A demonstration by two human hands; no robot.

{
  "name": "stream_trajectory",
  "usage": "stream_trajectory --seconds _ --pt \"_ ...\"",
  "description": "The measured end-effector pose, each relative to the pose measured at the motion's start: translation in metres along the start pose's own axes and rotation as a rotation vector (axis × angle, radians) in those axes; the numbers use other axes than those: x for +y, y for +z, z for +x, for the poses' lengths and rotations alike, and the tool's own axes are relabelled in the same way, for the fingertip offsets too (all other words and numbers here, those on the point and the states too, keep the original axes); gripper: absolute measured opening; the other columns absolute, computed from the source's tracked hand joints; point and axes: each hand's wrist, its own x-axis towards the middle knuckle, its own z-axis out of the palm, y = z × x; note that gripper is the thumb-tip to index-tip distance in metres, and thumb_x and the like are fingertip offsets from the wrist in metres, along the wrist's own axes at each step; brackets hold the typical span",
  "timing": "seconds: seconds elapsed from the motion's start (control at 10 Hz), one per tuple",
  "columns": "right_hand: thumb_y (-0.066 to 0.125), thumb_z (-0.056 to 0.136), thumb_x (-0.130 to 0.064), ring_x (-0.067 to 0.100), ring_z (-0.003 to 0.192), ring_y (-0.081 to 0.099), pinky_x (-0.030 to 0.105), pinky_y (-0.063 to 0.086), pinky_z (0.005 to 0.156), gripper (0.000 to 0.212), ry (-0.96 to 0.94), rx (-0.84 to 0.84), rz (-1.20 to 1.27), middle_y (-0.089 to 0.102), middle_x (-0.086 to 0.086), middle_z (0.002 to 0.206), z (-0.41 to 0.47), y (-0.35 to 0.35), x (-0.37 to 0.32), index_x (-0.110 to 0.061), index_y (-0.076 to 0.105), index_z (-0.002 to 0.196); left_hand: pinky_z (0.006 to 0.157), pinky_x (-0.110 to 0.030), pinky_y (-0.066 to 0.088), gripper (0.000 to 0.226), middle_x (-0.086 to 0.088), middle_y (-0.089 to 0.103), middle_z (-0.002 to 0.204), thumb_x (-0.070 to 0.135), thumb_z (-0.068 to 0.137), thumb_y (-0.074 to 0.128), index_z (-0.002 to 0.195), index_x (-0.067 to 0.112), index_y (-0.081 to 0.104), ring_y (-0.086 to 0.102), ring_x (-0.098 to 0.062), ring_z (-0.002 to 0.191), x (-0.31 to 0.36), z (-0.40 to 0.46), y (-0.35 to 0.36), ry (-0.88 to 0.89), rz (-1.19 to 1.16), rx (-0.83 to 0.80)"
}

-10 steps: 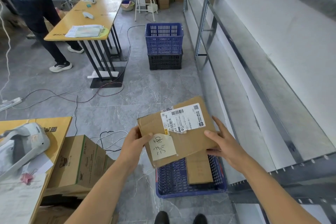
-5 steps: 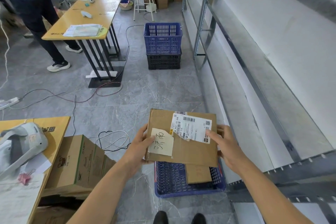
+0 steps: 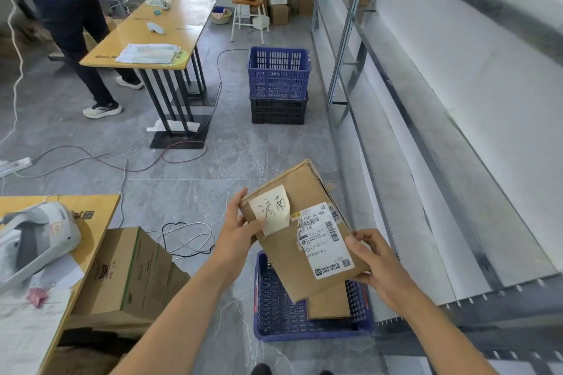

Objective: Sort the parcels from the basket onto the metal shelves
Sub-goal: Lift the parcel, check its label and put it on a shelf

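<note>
I hold a flat brown cardboard parcel (image 3: 307, 192) above the blue basket (image 3: 268, 307) at my feet. It carries a white shipping label and a pale handwritten note. My left hand (image 3: 236, 227) grips its left edge by the note. My right hand (image 3: 373, 262) grips its lower right corner. The parcel is tilted, long side pointing up and right. A second brown parcel (image 3: 329, 304) lies inside the basket, partly hidden by the held one. The metal shelves (image 3: 432, 161) run along the wall on my right, their nearest levels bare.
Stacked blue and black crates (image 3: 278, 85) stand farther along the shelves. A cardboard box (image 3: 128, 274) sits on the floor to my left beside a wooden table (image 3: 100, 216) with a headset. Cables (image 3: 182, 237) trail over the floor. A person (image 3: 70, 24) stands by another table (image 3: 158, 36).
The parcel has turned counter-clockwise in my hands, from lying level and wide to pointing up and right. My right hand slid down to its lower corner.
</note>
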Motion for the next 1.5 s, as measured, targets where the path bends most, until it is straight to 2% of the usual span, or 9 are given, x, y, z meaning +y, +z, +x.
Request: stream_trajectory --seconds 0.1,0.2,0.3,0.4,0.6,0.7,1.2,1.4,1.5 --pt "0.080 0.077 -0.048 0.019 0.117 0.072 0.054 0.061 0.096 0.064 -0.027 -0.027 -0.043 0.071 -0.003 0.134 -0.002 0.008 -0.001 -0.041 0.059 0.137 0.079 -0.047 0.061 0.082 0.014 0.056 0.149 0.006 0.100 0.064 0.155 0.051 0.024 0.061 -0.012 0.123 -0.007 -0.006 0.009 -0.032 -0.024 -0.017" --pt "0.071 0.086 -0.054 0.015 0.125 0.067 0.047 0.062 0.097 0.068 0.040 -0.095 -0.115 0.070 -0.017 0.137 -0.006 0.010 0.002 -0.061 0.043 0.147 0.071 -0.037 0.065 0.070 0.030 0.048 0.151 0.013 0.099 0.066 0.141 0.063 0.041 0.069 0.001 0.113 -0.013 -0.010 0.016 -0.037 0.062 -0.127" --pt "0.058 0.089 -0.067 -0.012 0.118 0.059 0.031 0.056 0.096 0.046 0.068 -0.151 -0.224 0.064 -0.048 0.123 -0.012 0.009 -0.001 -0.092 0.036 0.120 0.079 -0.032 0.064 0.084 0.017 0.055 0.147 0.008 0.095 0.071 0.131 0.076 0.036 0.071 -0.006 0.113 -0.016 -0.012 0.017 -0.064 0.131 -0.138" --pt "0.051 0.095 -0.062 -0.022 0.122 0.053 0.015 0.044 0.098 0.040 0.002 -0.174 -0.277 0.060 -0.047 0.130 -0.013 0.010 -0.002 -0.092 0.037 0.119 0.093 -0.040 0.060 0.090 -0.007 0.065 0.139 0.010 0.094 0.073 0.137 0.077 0.030 0.069 -0.025 0.120 -0.021 -0.012 0.017 -0.094 0.168 -0.121" --pt "0.069 0.090 -0.050 -0.003 0.123 0.065 0.026 0.052 0.100 0.051 -0.064 -0.030 -0.119 0.069 -0.024 0.136 -0.013 0.000 0.003 -0.060 0.051 0.137 0.087 -0.034 0.062 0.093 -0.007 0.064 0.142 0.013 0.094 0.074 0.152 0.066 0.024 0.070 -0.024 0.121 -0.029 -0.016 0.034 -0.090 0.178 -0.168" --pt "0.072 0.088 -0.048 -0.003 0.124 0.064 0.027 0.055 0.099 0.053 -0.068 0.000 -0.082 0.069 -0.030 0.131 -0.017 -0.014 0.004 -0.054 0.051 0.136 0.091 -0.039 0.062 0.089 -0.004 0.063 0.143 0.012 0.093 0.075 0.150 0.064 0.032 0.069 -0.026 0.123 -0.029 -0.015 0.048 -0.061 0.181 -0.192" --pt "0.060 0.105 -0.023 -0.003 0.114 0.070 0.013 0.057 0.086 0.053 -0.138 0.220 0.026 0.074 -0.029 0.125 -0.063 -0.092 0.007 -0.064 0.044 0.135 0.080 -0.024 0.062 0.083 0.013 0.066 0.139 0.031 0.074 0.084 0.143 0.053 0.045 0.070 -0.003 0.114 -0.039 -0.016 0.149 0.019 0.270 -0.457" --pt "0.061 0.104 -0.018 0.006 0.121 0.069 0.029 0.057 0.101 0.060 -0.161 0.441 0.095 0.072 -0.013 0.137 -0.104 -0.088 0.013 -0.046 0.041 0.154 0.080 -0.024 0.062 0.087 0.010 0.062 0.145 0.032 0.073 0.084 0.145 0.054 0.042 0.069 -0.006 0.117 -0.040 -0.013 0.171 -0.021 0.305 -0.677" --pt "0.061 0.104 -0.014 0.005 0.114 0.073 0.024 0.059 0.092 0.058 -0.189 0.540 0.118 0.076 -0.020 0.125 -0.127 -0.076 0.018 -0.053 0.045 0.144 0.083 -0.027 0.063 0.092 0.011 0.060 0.147 0.033 0.073 0.084 0.149 0.053 0.038 0.066 -0.010 0.124 -0.040 -0.017 0.175 -0.048 0.323 -0.796"
